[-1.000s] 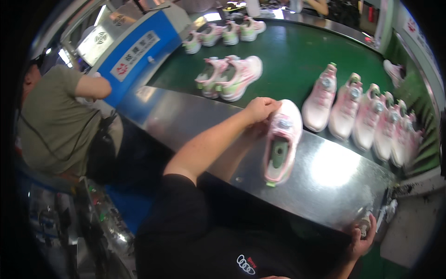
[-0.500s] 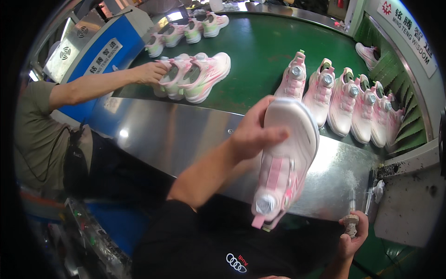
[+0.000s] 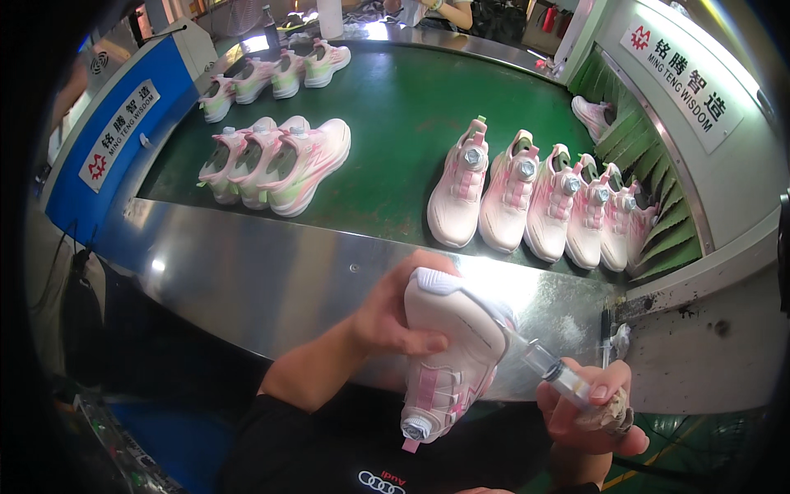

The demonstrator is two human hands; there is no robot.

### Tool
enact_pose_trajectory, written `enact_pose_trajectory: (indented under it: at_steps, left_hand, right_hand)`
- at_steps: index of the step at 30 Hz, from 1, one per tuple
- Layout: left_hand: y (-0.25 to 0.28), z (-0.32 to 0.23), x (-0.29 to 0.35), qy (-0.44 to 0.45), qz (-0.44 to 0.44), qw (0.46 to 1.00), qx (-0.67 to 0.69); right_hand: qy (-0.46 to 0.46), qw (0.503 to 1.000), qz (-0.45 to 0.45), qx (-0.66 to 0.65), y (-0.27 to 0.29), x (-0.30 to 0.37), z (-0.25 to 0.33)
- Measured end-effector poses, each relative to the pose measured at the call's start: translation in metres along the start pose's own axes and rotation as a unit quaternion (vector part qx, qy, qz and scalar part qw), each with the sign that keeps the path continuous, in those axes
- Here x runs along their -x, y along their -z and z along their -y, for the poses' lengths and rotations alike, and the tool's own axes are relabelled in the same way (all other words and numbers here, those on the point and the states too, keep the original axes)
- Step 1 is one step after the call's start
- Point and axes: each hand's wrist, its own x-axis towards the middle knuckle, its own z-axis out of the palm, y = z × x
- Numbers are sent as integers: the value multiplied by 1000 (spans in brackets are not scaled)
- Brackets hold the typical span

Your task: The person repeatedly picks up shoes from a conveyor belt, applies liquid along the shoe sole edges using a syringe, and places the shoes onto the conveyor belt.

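Observation:
Pale pink sneaker (image 3: pixel 451 333), toe pointing up and away, with a round lace dial near its lower end, is gripped around the toe by my left hand (image 3: pixel 380 311). My right hand (image 3: pixel 591 416) is closed around a clear syringe (image 3: pixel 553 372) with a light, crumpled wrapping (image 3: pixel 613 414) at its rear end. The syringe's thin tip points at the edge where the sole meets the upper, on the shoe's right side. Whether the tip touches cannot be made out.
On the green conveyor belt (image 3: pixel 387 115), several similar sneakers (image 3: pixel 454 189) stand in a row at right, with more at left. A steel ledge (image 3: pixel 271 255) runs along its near side. Green strip curtains (image 3: pixel 658 189) hang at right. A person's arm (image 3: pixel 453 12) shows at the far side.
My left hand has lowered and tilted the sneaker. My right hand has brought the syringe up beside it. The co-worker's hand has gone from the left-hand sneakers, and the view has shifted.

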Motion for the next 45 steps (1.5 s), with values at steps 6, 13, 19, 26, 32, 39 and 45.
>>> enact_pose_trajectory:
  at_steps: [6,13,19,26,32,39,45]
  left_hand:
    - [-7,-5,2,-20,14,1000,-6]
    - [-11,-10,2,-12,39,999,-6]
    - [-13,-10,4,21,-12,998,54]
    - [-1,-2,2,3,-31,999,-17]
    - [7,-5,0,52,-73,996,-2]
    - [7,-4,-4,80,-159,979,101]
    - [11,-1,-6,100,-183,974,89]
  right_hand:
    - [-16,999,26,36,-7,-9,-4]
    - [-20,997,44,53,-5,-8,-7]
    - [-50,998,-16,-23,-5,-2,-3]
    - [-24,999,-19,-43,12,8,-12]
    - [-35,997,-25,-66,28,26,-24]
    - [-68,996,-65,7,35,41,-37]
    - [-109,990,-68,-54,46,69,-48]
